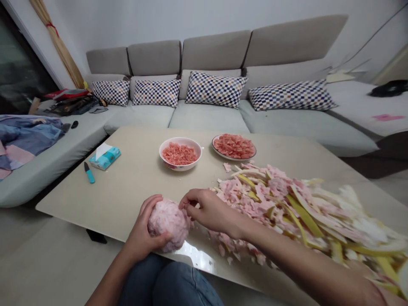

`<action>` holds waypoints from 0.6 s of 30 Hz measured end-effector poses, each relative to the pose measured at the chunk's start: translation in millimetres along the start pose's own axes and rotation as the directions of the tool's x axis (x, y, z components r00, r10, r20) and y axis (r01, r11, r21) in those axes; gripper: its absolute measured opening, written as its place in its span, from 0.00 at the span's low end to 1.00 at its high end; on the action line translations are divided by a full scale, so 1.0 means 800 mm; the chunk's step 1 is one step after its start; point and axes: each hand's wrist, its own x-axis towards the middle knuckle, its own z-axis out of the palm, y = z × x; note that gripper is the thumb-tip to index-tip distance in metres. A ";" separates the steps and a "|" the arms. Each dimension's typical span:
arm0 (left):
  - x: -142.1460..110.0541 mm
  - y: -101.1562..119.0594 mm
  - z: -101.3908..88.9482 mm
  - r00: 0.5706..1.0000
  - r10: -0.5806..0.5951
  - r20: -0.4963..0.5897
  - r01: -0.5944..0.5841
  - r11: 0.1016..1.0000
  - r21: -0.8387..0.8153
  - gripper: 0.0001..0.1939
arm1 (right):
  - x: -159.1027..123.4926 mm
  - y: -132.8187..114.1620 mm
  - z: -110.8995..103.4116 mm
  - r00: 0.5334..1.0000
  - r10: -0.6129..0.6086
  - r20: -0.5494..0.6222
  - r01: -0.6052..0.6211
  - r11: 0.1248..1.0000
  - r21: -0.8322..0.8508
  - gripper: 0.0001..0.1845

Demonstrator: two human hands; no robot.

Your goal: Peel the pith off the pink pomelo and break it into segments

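Observation:
My left hand (143, 231) is wrapped round a peeled pink pomelo (168, 223) held at the near edge of the beige table (127, 187). My right hand (208, 209) pinches at the fruit's upper right side, fingers closed on its pith. A large heap of pink and yellow peel scraps (287, 208) lies just right of my hands. Farther back stand a white bowl (180, 154) and a plate (234, 147), both filled with red fruit pieces.
A tissue pack (105, 156) and a small blue-handled knife (89, 173) lie at the table's left. A grey sofa (207, 114) with checked cushions runs behind the table. Clothes (25, 138) lie on its left part. My knees in jeans (168, 282) are below the table edge.

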 end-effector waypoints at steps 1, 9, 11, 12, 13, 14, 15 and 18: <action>0.000 0.000 0.000 1.000 -0.001 0.001 0.001 1.000 0.001 0.40 | -0.003 -0.002 0.000 1.000 -0.001 0.000 0.001 1.000 -0.021 0.11; 0.003 -0.003 0.002 1.000 0.027 0.002 -0.027 0.999 0.020 0.38 | -0.002 -0.017 0.000 0.998 0.017 0.052 -0.006 0.979 -0.202 0.09; 0.003 -0.003 0.002 0.999 0.035 -0.002 -0.035 0.999 0.029 0.39 | 0.003 -0.020 0.000 0.997 0.026 0.070 -0.009 0.974 -0.226 0.10; 0.003 -0.003 0.002 0.999 0.041 -0.008 -0.041 0.999 0.034 0.39 | 0.005 -0.021 0.001 0.997 0.026 0.071 -0.009 0.972 -0.236 0.10; 0.003 -0.004 0.002 0.999 0.047 -0.013 -0.047 0.998 0.039 0.39 | 0.006 -0.021 0.002 0.997 0.026 0.067 -0.009 0.970 -0.244 0.10; 0.003 -0.004 0.002 0.999 0.051 -0.016 -0.050 0.998 0.042 0.39 | 0.007 -0.020 0.003 0.998 0.022 0.061 -0.007 0.969 -0.248 0.11; 0.002 -0.004 0.002 0.998 0.053 -0.016 -0.053 0.998 0.044 0.39 | 0.008 -0.019 0.004 0.998 0.019 0.055 -0.005 0.969 -0.246 0.11; 0.002 -0.004 0.003 0.998 0.058 -0.014 -0.057 0.998 0.034 0.39 | 0.006 -0.013 0.005 0.999 0.014 0.046 -0.005 0.983 -0.185 0.12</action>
